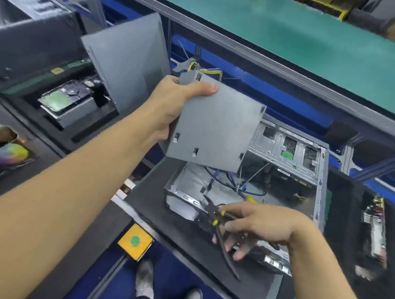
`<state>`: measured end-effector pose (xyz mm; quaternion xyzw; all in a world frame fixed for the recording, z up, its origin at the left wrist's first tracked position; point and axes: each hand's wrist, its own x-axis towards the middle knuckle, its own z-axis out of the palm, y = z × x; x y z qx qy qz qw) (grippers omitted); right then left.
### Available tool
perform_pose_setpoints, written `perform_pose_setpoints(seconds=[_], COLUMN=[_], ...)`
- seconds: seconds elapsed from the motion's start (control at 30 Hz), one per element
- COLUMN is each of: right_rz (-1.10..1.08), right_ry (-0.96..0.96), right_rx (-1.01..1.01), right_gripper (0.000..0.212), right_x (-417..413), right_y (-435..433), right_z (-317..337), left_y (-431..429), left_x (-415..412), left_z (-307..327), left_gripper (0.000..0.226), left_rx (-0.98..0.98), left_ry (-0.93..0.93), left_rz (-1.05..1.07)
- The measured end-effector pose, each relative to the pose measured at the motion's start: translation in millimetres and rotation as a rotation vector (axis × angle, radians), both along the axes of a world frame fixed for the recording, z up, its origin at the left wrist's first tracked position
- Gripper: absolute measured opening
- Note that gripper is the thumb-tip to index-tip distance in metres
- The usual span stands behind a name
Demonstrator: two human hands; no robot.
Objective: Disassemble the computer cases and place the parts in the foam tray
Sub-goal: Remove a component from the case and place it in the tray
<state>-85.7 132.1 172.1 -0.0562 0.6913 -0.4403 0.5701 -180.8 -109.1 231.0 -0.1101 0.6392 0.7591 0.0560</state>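
Left hand (171, 102) is clamped on power supply (216, 129) above computer case (290, 152); pliers (211, 208) are gripped by right hand (263, 226). Placement in foam tray (33, 120), left of case, is judged next.

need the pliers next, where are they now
Head view, lower right of centre: the pliers are in the right hand, over the near edge of the open computer case, below the grey metal box the left hand holds.

Matt grey metal power supply (216, 125)
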Motion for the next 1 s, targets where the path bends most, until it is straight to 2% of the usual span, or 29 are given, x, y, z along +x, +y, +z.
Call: perform_pose_setpoints(seconds=[0.03, 0.1, 0.2, 0.27, 0.33, 0.53, 0.67, 0.77, 0.83, 0.9, 0.93, 1.0], right_rz=[0.058, 0.201, 0.311, 0.21, 0.027, -0.519, -0.708, -0.744, -0.671, -0.391, -0.216, -0.012], right_ry=[0.005, 0.038, 0.146, 0.129, 0.027, -0.281, -0.2, -0.213, -0.126, 0.168, 0.356, 0.618], right_rx=[0.023, 0.07, 0.082, 0.031, -0.027, -0.061, -0.018, -0.017, -0.007, 0.124, 0.237, 0.382], right_gripper=[0.014, 0.006, 0.016, 0.01, 0.01, 0.015, 0.02, 0.019, 0.017, 0.031, 0.04, 0.049], right_x=[1.3, 6.2, 16.5, 27.1, 35.5, 38.9, 33.7, 39.9, 46.4, 49.5, 48.3, 44.4], right_y=[-15.5, -49.8, -114.7, -162.5, -208.8, -303.5, -330.3, -347.3, -359.6, -365.1, -365.9, -363.1], right_z=[-2.5, -9.2, -35.2, -66.2, -102.8, -191.1, -230.7, -250.1, -256.8, -266.8, -270.3, -272.9], left_y=[-9.8, -30.1, -61.7, -83.4, -106.2, -161.5, -182.8, -195.0, -201.4, -206.1, -208.2, -211.0], left_x=[2.1, 9.1, 23.9, 34.5, 46.3, 74.8, 82.4, 83.3, 84.6, 86.6, 87.7, 89.7], left_z=[0.4, 1.5, 3.7, 2.9, 1.8, -16.3, -33.0, -48.7, -57.0, -63.3, -64.6, -66.0], left_gripper=[0.083, 0.082, 0.081, 0.091, 0.096, 0.097, 0.094, 0.082, 0.066, 0.036, 0.035, 0.063], left_rx=[-0.014, -0.048, -0.073, -0.078, -0.081, -0.053, -0.05, -0.047, -0.022, 0.008, 0.019, 0.019], left_ry=[0.004, 0.017, 0.036, 0.033, 0.028, -0.009, -0.033, -0.045, -0.051, -0.041, -0.045, -0.072], left_rz=[0.029, 0.092, 0.184, 0.23, 0.257, 0.337, 0.395, 0.444, 0.456, 0.434, 0.434, 0.441])
